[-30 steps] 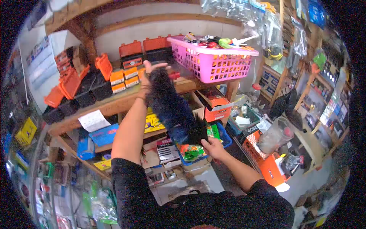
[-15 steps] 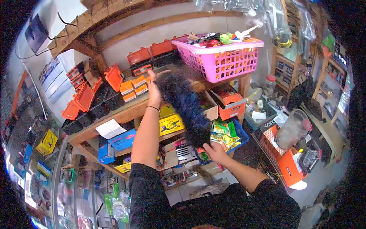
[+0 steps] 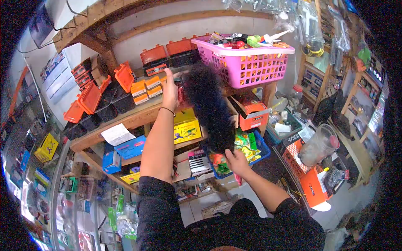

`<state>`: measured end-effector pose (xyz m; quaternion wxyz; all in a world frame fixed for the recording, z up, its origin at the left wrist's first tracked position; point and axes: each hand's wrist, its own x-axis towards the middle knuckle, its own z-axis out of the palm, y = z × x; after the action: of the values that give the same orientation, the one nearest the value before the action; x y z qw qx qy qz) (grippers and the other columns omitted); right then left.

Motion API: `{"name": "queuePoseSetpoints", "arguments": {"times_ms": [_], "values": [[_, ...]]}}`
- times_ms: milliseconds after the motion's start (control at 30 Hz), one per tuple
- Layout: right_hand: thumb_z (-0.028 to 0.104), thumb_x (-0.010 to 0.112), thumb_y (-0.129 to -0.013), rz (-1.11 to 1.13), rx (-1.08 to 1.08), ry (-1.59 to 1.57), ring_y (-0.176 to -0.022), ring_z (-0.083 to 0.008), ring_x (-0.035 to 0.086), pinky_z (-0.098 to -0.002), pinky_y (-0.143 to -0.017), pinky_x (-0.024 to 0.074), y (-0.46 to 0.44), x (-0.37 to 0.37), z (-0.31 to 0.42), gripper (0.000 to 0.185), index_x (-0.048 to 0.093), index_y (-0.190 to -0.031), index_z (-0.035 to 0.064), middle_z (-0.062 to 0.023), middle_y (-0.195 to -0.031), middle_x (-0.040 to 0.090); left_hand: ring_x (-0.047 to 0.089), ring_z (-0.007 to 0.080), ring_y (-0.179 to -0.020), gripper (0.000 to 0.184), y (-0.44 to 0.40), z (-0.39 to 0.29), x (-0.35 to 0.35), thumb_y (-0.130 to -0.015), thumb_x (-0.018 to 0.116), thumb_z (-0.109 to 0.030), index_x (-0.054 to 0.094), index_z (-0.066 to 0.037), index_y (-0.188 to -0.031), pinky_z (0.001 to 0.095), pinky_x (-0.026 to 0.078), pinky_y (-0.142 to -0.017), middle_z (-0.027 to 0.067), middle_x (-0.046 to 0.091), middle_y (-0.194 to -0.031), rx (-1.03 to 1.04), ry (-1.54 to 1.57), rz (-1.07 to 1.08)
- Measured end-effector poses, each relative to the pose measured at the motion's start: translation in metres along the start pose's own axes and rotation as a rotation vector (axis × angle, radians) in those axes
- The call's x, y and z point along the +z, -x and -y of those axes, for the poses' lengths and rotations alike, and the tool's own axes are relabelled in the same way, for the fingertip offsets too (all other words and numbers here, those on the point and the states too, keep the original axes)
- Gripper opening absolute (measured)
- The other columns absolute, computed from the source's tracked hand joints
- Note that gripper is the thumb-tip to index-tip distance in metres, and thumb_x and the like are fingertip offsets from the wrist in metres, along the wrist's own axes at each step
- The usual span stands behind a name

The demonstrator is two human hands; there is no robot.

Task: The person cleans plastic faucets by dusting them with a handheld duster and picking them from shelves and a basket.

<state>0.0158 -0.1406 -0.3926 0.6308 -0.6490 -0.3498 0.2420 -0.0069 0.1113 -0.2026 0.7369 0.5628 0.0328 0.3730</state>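
Observation:
A long, dark, fluffy duster [image 3: 211,111] slants in front of the wooden shelf, blurred at its upper end. My right hand [image 3: 237,162] is closed round its lower end, above a blue basket [image 3: 264,152] of colourful packets. Up at the shelf edge, my left hand [image 3: 170,90] has its thumb raised and apart, with the other fingers partly behind the duster's upper part. Small orange-and-white boxes [image 3: 146,90] stand just left of that hand. A pink basket [image 3: 264,69] full of mixed items is to the right of the duster's top.
Black cases with orange lids [image 3: 90,98] line the shelf [image 3: 113,125] at left. Below are blue boxes [image 3: 130,149] and a yellow box [image 3: 187,130]. An open orange box [image 3: 253,116] sits under the pink basket. A clear plastic container [image 3: 318,146] stands at right.
The duster and my right hand have moved slightly up and right since half a second ago. The view has shifted since the earliest frame. My right hand keeps its hold.

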Motion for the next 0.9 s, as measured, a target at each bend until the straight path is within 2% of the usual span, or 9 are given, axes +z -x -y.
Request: {"name": "queuePoseSetpoints", "arguments": {"times_ms": [167,233,367,433,567,667,767,833,900], "values": [[0.033,0.048,-0.085,0.031,-0.143,0.157,-0.042,-0.0117,0.041,-0.0295,-0.041,0.0326,-0.005,-0.004,-0.004,0.038,0.049,-0.062,0.0023,-0.0035,-0.049,0.045,0.056,0.0214,-0.071,0.072,0.004,-0.004,-0.008,-0.080,0.032,-0.063,0.048,0.000,-0.111,0.0347,0.048,-0.066,0.0138,0.058,-0.087,-0.058,-0.012,0.170],[0.033,0.049,-0.084,-0.019,-0.043,0.067,-0.044,-0.0127,0.043,-0.0303,-0.043,0.0339,-0.007,-0.004,0.010,0.038,0.049,-0.063,0.0019,-0.0040,-0.049,0.045,0.055,0.0193,-0.065,0.071,-0.007,0.004,-0.001,-0.080,0.032,-0.063,0.051,0.000,-0.107,0.0342,0.049,-0.061,0.0145,0.058,-0.089,0.180,-0.102,-0.165],[0.032,0.049,-0.084,-0.017,-0.104,0.238,-0.045,-0.0126,0.044,-0.0299,-0.044,0.0356,-0.015,-0.010,-0.010,0.035,0.050,-0.066,0.0017,-0.0032,-0.050,0.045,0.055,0.0185,-0.067,0.071,-0.024,0.016,-0.019,-0.084,0.027,-0.058,0.059,0.004,-0.094,0.0306,0.047,-0.067,0.0109,0.058,-0.082,0.225,-0.248,-0.144],[0.031,0.048,-0.085,-0.003,-0.156,0.237,-0.042,-0.0100,0.042,-0.0269,-0.041,0.0335,-0.014,-0.010,-0.011,0.034,0.050,-0.067,0.0030,-0.0012,-0.050,0.045,0.055,0.0169,-0.072,0.073,-0.028,0.012,-0.018,-0.085,0.024,-0.058,0.058,0.004,-0.098,0.0276,0.046,-0.070,0.0105,0.059,-0.084,-0.084,0.073,0.040],[0.031,0.048,-0.086,0.002,0.035,-0.028,-0.041,-0.0077,0.040,-0.0241,-0.038,0.0312,-0.003,0.001,0.007,0.034,0.049,-0.065,0.0048,0.0008,-0.050,0.044,0.054,0.0145,-0.082,0.068,-0.019,0.023,-0.028,-0.086,0.026,-0.056,0.058,0.003,-0.097,0.0266,0.044,-0.073,0.0090,0.059,-0.089,0.067,-0.397,-0.042],[0.032,0.048,-0.086,0.031,0.030,-0.049,-0.041,-0.0078,0.039,-0.0241,-0.038,0.0311,-0.011,-0.001,-0.001,0.034,0.048,-0.065,0.0052,0.0012,-0.049,0.043,0.054,0.0139,-0.075,0.071,-0.080,0.046,-0.062,-0.086,0.020,-0.056,0.062,0.001,-0.089,0.0262,0.045,-0.069,0.0085,0.059,-0.083,0.090,0.076,0.028],[0.032,0.048,-0.086,-0.061,0.093,-0.190,-0.040,-0.0089,0.038,-0.0253,-0.038,0.0309,-0.017,-0.001,-0.003,0.035,0.048,-0.063,0.0053,0.0012,-0.050,0.043,0.054,0.0167,-0.070,0.074,0.003,0.002,-0.002,-0.085,0.016,-0.058,0.057,0.002,-0.098,0.0258,0.045,-0.066,0.0097,0.058,-0.081,0.147,-0.371,-0.113],[0.033,0.048,-0.086,0.028,-0.098,0.177,-0.041,-0.0088,0.038,-0.0253,-0.039,0.0309,-0.020,-0.006,-0.014,0.034,0.048,-0.064,0.0061,0.0018,-0.051,0.043,0.054,0.0177,-0.073,0.076,0.002,-0.001,-0.005,-0.083,0.018,-0.061,0.053,0.003,-0.103,0.0264,0.045,-0.066,0.0107,0.058,-0.086,0.138,-0.546,-0.135],[0.033,0.048,-0.086,0.068,-0.015,0.181,-0.042,-0.0100,0.039,-0.0263,-0.040,0.0319,-0.021,-0.008,-0.014,0.034,0.049,-0.066,0.0051,-0.0003,-0.051,0.044,0.054,0.0179,-0.071,0.079,-0.016,0.010,-0.019,-0.082,0.018,-0.063,0.054,0.004,-0.104,0.0273,0.045,-0.066,0.0117,0.058,-0.086,-0.101,0.088,0.264]]}}
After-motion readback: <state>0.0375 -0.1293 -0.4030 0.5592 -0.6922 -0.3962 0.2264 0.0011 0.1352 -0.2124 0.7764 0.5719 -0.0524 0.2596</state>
